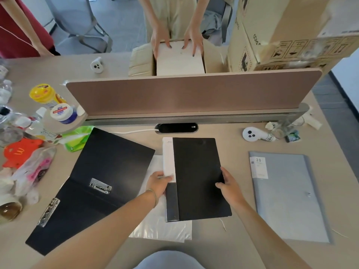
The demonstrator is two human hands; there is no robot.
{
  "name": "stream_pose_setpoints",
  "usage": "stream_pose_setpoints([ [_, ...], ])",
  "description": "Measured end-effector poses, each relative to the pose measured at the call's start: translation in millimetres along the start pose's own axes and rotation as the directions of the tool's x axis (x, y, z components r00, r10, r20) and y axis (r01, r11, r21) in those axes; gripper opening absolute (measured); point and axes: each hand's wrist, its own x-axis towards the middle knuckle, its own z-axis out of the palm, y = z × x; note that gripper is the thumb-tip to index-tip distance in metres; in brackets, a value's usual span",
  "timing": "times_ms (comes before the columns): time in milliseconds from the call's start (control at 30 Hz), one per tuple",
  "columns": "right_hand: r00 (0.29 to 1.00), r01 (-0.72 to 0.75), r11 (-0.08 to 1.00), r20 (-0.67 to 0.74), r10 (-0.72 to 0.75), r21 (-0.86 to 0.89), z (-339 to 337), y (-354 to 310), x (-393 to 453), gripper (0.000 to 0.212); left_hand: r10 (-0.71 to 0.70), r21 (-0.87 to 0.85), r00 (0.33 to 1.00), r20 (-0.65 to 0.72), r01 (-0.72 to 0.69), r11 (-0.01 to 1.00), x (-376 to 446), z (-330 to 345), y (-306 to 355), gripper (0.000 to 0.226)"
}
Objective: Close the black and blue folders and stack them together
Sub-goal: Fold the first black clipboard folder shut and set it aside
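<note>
A closed black folder with a white label strip on its left side lies at the middle of the desk. My left hand grips its left edge and my right hand grips its right edge. To the left, a second black folder lies wide open at an angle, its metal clips showing. A closed pale blue folder with a "20" label lies flat on the right, apart from both hands.
Clear plastic sleeves lie under the held folder. Bottles, jars and snack bags crowd the left side. A brown divider panel stands behind. A white controller lies at the right. A person handles a box beyond the divider.
</note>
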Motion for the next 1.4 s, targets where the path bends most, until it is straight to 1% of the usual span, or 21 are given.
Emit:
stream_pose_setpoints([
  [100,0.999,0.037,0.998,-0.004,-0.037,0.045,1.5,0.9,-1.5,0.065,0.023,-0.072,0.999,0.046,-0.02,0.997,-12.4,-0.9,5.2,0.033],
  [200,0.999,0.047,0.996,-0.027,-0.045,0.075,3.8,-5.9,-13.7,0.062,0.085,-0.065,0.993,0.079,-0.08,0.995,-23.0,1.8,5.3,0.032],
  [333,0.992,0.055,0.98,-0.121,-0.033,0.189,4.3,-11.7,-32.6,0.058,0.164,-0.045,0.983,0.082,-0.16,0.986,-42.7,1.4,3.4,0.029],
  [400,0.98,0.069,0.974,-0.199,-0.026,0.214,-0.6,-15.9,-43.3,0.054,0.219,-0.029,0.973,0.073,-0.218,0.976,-51.2,1.1,1.7,0.03],
  [500,0.948,0.135,0.972,-0.311,-0.07,0.193,-11.8,-18.8,-60.8,0.055,0.274,-0.053,0.96,0.053,-0.271,0.961,-62.3,5.7,3.0,0.029],
  [600,0.913,0.174,0.978,-0.391,-0.116,0.117,-26.9,-13.5,-77.4,0.068,0.294,-0.055,0.954,0.066,-0.29,0.955,-72.8,22.3,7.1,0.025],
  [700,0.868,0.163,0.986,-0.481,-0.126,0.035,-52.6,-6.2,-94.1,0.076,0.321,-0.045,0.94,0.112,-0.318,0.947,-83.3,50.9,11.1,0.026],
  [833,0.811,0.133,0.991,-0.571,-0.129,-0.036,-94.0,12.0,-109.6,0.074,0.316,-0.042,0.932,0.176,-0.314,0.948,-95.8,99.6,11.5,0.027],
  [933,0.777,0.085,0.994,-0.619,-0.111,-0.072,-125.5,33.6,-113.2,0.073,0.329,0.039,0.923,0.197,-0.343,0.939,-103.0,137.6,9.1,0.029],
  [1033,0.757,0.037,0.997,-0.649,-0.074,-0.07,-155.0,52.8,-114.6,0.074,0.318,0.071,0.916,0.244,-0.344,0.936,-110.4,172.2,6.5,0.029],
  [1167,0.763,-0.027,0.998,-0.646,-0.021,-0.064,-185.2,75.3,-111.1,0.076,0.321,0.152,0.915,0.244,-0.363,0.919,-113.8,212.2,1.2,0.028],
  [1367,0.773,-0.087,0.992,-0.634,0.009,-0.092,-219.4,102.3,-93.0,0.075,0.308,0.336,0.92,0.241,-0.376,0.863,-109.9,259.0,-5.2,0.014],
  [1400,0.779,-0.092,0.99,-0.626,0.006,-0.104,-223.7,105.9,-89.3,0.074,0.3,0.37,0.924,0.238,-0.371,0.852,-109.2,264.9,-6.3,0.015],
])
